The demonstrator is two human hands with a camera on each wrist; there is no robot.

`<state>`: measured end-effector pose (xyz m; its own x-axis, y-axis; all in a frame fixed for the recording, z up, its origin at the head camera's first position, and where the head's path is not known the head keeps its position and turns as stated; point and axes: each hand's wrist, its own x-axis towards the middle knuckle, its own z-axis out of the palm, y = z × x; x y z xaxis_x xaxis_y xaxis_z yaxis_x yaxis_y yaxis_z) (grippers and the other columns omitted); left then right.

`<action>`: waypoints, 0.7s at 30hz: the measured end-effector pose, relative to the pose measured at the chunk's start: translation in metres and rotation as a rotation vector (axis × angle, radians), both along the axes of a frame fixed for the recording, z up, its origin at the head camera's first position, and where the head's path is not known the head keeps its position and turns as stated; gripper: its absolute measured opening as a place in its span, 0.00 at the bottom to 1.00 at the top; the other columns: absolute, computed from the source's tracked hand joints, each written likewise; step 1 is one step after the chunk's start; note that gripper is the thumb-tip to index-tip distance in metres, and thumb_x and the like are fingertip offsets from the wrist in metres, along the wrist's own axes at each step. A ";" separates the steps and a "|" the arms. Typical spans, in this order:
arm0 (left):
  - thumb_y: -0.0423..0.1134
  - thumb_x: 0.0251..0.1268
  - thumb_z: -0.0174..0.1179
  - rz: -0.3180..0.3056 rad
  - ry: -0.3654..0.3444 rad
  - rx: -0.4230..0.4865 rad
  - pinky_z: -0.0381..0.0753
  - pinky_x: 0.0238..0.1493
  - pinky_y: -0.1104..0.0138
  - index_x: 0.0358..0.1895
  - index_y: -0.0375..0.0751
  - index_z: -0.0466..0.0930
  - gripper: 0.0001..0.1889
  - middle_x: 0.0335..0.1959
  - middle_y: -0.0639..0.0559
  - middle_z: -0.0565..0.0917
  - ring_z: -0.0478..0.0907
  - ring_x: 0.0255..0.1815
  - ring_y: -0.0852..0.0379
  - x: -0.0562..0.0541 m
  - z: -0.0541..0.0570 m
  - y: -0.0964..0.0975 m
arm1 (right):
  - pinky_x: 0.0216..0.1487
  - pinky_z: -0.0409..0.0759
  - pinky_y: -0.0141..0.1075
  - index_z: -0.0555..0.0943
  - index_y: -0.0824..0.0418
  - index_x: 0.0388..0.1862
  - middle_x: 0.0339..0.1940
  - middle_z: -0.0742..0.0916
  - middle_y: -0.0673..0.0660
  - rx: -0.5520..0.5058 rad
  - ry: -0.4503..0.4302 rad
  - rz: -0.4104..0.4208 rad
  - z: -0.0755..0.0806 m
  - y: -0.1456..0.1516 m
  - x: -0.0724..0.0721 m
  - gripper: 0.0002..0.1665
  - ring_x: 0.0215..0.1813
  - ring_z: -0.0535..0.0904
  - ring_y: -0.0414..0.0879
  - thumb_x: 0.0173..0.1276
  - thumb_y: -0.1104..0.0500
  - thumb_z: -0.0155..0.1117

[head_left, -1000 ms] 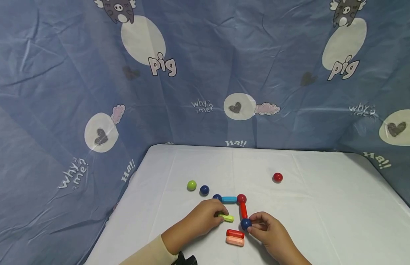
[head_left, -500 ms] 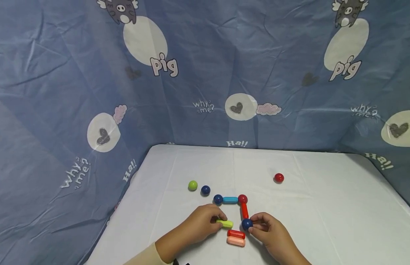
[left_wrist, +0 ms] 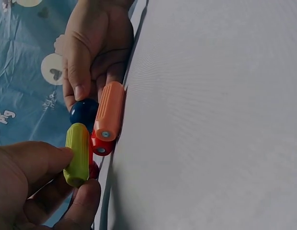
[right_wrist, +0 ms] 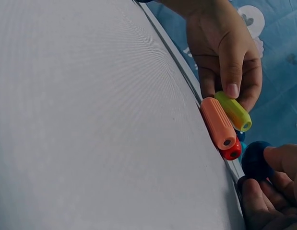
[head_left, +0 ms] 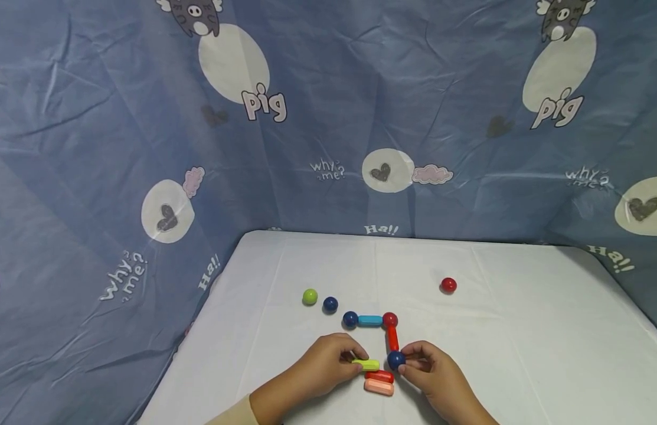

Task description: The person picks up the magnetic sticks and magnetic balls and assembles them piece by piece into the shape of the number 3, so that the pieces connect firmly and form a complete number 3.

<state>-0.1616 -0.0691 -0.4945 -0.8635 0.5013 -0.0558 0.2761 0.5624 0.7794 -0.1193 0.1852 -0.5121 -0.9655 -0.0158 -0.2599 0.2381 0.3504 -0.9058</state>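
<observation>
My left hand pinches a yellow-green magnetic rod between thumb and fingers. Its free end points toward the dark blue ball, which my right hand grips from the right side. That ball sits at the near end of a red rod. The red rod runs up to a red ball, where a light blue rod leads left to another dark blue ball. Just below the yellow-green rod lie a second red rod and an orange rod, side by side.
A green ball and a loose dark blue ball lie at the back left of the white table. Farther right is a lone red ball. A blue printed cloth hangs behind the table.
My left hand has brought the yellow-green rod nearer to me and slightly right, from beneath the light blue rod to beside the gripped ball. The right hand stays on the ball.
</observation>
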 end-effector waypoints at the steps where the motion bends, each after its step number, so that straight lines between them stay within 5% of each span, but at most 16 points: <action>1: 0.34 0.60 0.75 0.002 -0.001 0.003 0.80 0.41 0.73 0.39 0.56 0.91 0.10 0.36 0.68 0.83 0.77 0.36 0.71 0.000 0.000 0.000 | 0.39 0.83 0.34 0.82 0.63 0.53 0.44 0.89 0.53 0.000 0.001 0.003 0.000 0.000 0.000 0.24 0.47 0.87 0.45 0.63 0.55 0.81; 21: 0.34 0.61 0.75 0.021 -0.029 0.035 0.80 0.41 0.74 0.39 0.54 0.91 0.09 0.34 0.68 0.82 0.78 0.35 0.71 0.004 0.001 0.007 | 0.39 0.84 0.35 0.81 0.65 0.54 0.45 0.89 0.55 -0.060 0.001 0.040 0.003 -0.003 0.002 0.26 0.49 0.88 0.47 0.63 0.55 0.80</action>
